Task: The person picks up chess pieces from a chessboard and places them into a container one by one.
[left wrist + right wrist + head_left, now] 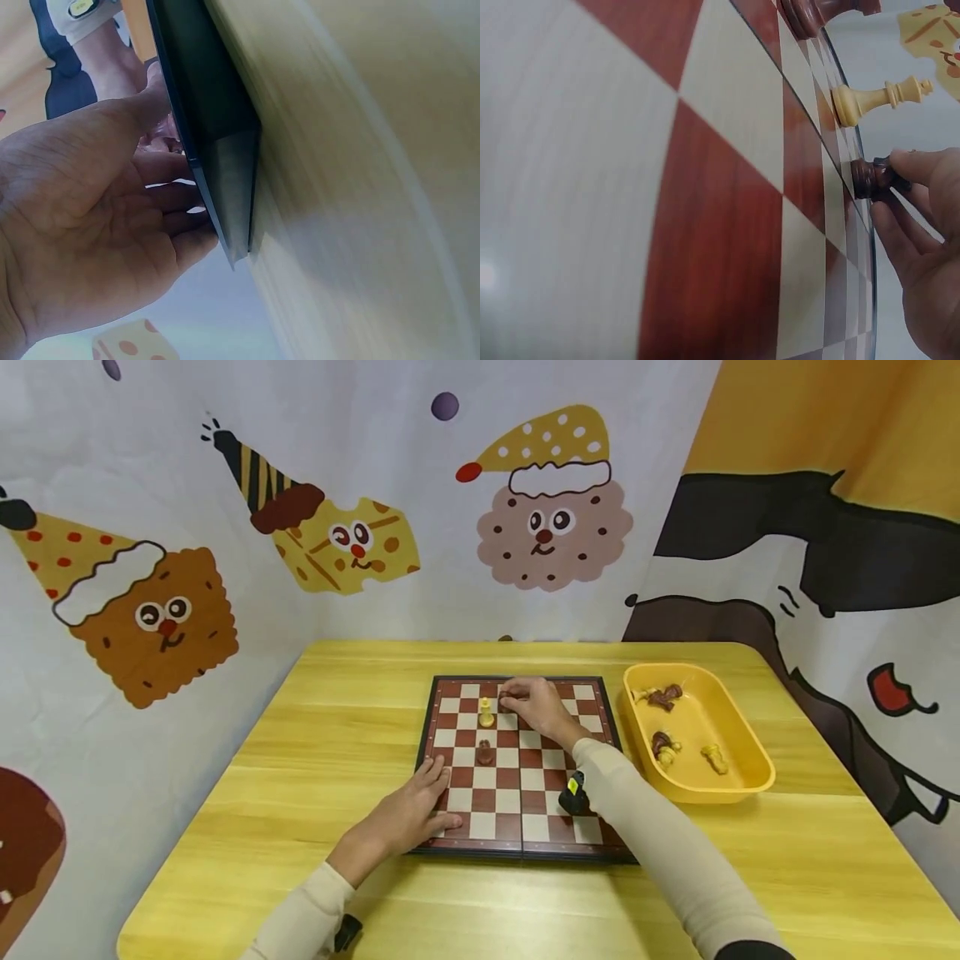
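A red-and-white chessboard (pixel 483 800) lies unfolded on the table. Near its far edge my right hand (pixel 536 703) pinches a small dark brown chess piece (pixel 871 178) between thumb and fingers, with the piece's base at the board surface. Just left of it stands a tall pale yellow chess piece (pixel 486 713) with a crowned top. Another dark brown chess piece (pixel 485 752) stands closer to me. My left hand (pixel 408 806) rests on the board's left edge, fingers extended over the squares. In the left wrist view, its palm faces the board's black side (pixel 225 187).
To the right of the board sits a yellow plastic tub (pixel 750 768) with several pale and dark chess pieces lying in it. Both stand on a yellow wood-grain table (pixel 300 760). A curtain (pixel 420 468) printed with cartoon biscuits hangs behind the table.
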`<action>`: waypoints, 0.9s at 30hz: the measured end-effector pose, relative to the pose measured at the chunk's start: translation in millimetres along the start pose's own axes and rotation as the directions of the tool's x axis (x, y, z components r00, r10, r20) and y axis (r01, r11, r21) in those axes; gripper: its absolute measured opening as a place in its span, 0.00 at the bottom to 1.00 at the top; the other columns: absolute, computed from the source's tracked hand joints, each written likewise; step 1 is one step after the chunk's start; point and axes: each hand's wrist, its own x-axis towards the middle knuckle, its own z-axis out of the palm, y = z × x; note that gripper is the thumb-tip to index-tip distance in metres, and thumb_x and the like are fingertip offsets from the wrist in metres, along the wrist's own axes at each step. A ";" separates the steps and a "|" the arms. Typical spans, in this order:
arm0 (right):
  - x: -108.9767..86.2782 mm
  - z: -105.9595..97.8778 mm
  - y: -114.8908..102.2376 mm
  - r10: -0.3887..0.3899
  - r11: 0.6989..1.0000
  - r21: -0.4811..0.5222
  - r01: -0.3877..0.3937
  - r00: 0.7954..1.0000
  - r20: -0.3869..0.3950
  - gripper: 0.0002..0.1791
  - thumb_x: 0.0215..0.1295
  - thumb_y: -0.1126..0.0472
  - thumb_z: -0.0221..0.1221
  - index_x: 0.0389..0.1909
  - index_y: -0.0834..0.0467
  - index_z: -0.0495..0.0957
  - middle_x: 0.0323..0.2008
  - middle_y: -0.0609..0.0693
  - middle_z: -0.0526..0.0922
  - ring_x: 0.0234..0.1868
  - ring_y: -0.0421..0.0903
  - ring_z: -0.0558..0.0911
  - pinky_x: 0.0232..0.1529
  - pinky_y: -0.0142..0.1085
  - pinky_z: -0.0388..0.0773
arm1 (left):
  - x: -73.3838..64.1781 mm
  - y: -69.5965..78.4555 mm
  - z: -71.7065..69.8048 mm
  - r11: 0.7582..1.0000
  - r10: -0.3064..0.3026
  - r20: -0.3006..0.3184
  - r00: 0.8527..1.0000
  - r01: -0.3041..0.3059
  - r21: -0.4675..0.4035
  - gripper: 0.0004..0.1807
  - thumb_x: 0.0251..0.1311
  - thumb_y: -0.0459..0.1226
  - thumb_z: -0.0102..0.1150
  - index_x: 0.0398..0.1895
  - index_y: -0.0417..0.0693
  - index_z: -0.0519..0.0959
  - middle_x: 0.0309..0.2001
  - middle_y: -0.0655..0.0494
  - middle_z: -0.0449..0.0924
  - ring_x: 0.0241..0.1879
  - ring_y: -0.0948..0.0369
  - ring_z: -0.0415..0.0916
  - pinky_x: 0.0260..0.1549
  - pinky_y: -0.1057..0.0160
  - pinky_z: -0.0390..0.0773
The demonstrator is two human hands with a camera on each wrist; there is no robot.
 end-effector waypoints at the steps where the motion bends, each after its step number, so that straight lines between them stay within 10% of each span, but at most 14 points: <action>1: 1.1 0.6 -0.1 -0.013 1.000 -0.013 0.013 1.000 -0.007 0.12 0.70 0.65 0.65 0.51 0.64 0.85 0.45 0.53 0.87 0.50 0.49 0.85 0.48 0.44 0.83 | 0.0 -0.5 -0.3 1.000 0.003 -0.003 1.000 -0.003 0.002 0.42 0.70 0.49 0.61 0.73 0.26 0.62 0.77 0.31 0.50 0.76 0.40 0.46 0.70 0.44 0.59; 9: 0.1 -17.1 -9.5 0.076 0.995 0.067 -0.069 0.992 -0.101 0.12 0.70 0.64 0.65 0.51 0.63 0.85 0.45 0.53 0.87 0.50 0.50 0.84 0.48 0.45 0.82 | 1.3 -2.9 1.3 1.000 0.016 -0.015 1.000 -0.015 0.004 0.42 0.70 0.49 0.61 0.73 0.26 0.62 0.77 0.31 0.50 0.76 0.39 0.46 0.70 0.44 0.59; 22: -45.4 -130.0 -25.1 0.024 0.997 -0.067 -0.032 0.994 -0.111 0.11 0.73 0.61 0.63 0.50 0.63 0.84 0.44 0.56 0.87 0.50 0.53 0.84 0.44 0.36 0.82 | -1.9 -5.2 8.9 0.999 0.035 -0.028 0.999 -0.035 -0.015 0.42 0.70 0.51 0.60 0.74 0.27 0.61 0.77 0.32 0.50 0.77 0.40 0.46 0.69 0.44 0.60; 27: -60.1 -162.8 -12.2 0.058 0.993 -0.092 -0.073 0.985 -0.164 0.12 0.73 0.59 0.63 0.49 0.63 0.84 0.43 0.60 0.87 0.38 0.46 0.85 0.24 0.29 0.77 | 0.9 -9.9 6.5 1.000 0.030 -0.033 0.999 -0.030 0.007 0.42 0.71 0.51 0.59 0.74 0.28 0.61 0.77 0.33 0.49 0.77 0.41 0.45 0.70 0.45 0.59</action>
